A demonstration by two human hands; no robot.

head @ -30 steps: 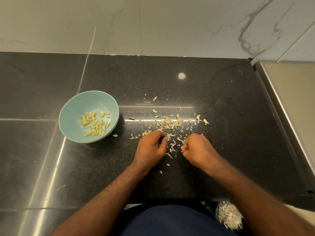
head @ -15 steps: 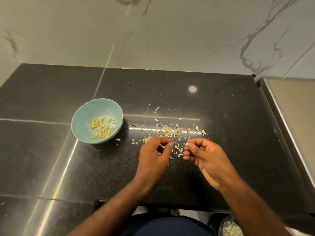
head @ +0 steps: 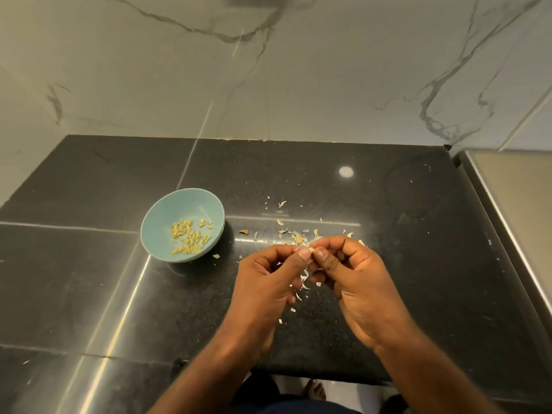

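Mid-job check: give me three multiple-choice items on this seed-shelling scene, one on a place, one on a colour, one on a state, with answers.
1. Where does the bowl stand relative to the left hand and the right hand?
A. to the person's left of both
B. to the right of both
C. between them

2. What colour is the bowl?
A. red
B. pale blue-green
C. white

3. What are the two hands doing?
A. both lie flat and idle
B. both pinch one small seed between their fingertips
C. one lifts the bowl

Answers:
1 A: the bowl sits on the black counter left of both hands.
2 B: its wall is pale blue-green around the yellowish kernels.
3 B: thumbs and fingertips of both hands meet on the seed, above the scattered husks.
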